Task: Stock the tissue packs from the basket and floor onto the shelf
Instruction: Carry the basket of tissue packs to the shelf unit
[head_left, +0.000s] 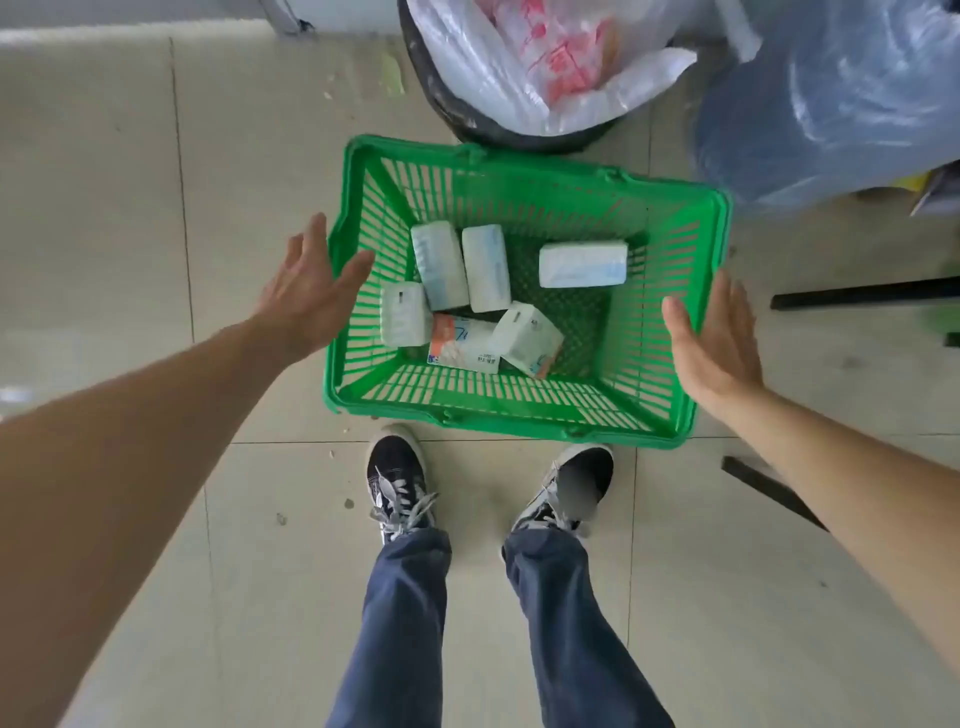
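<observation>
Holding six white tissue packs (485, 274), green basket (670, 332) sits floored.

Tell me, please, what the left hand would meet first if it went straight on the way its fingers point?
Probably the left rim of the green slatted plastic basket: the left hand is open beside it, though height is unclear.

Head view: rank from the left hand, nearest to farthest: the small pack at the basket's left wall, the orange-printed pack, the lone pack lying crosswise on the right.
From the left hand:
1. Small pack, against the left wall of the green basket, just past the fingers.
2. Orange-printed pack, near-centre of the basket floor.
3. Crosswise pack, far right, closer to the right hand.
</observation>
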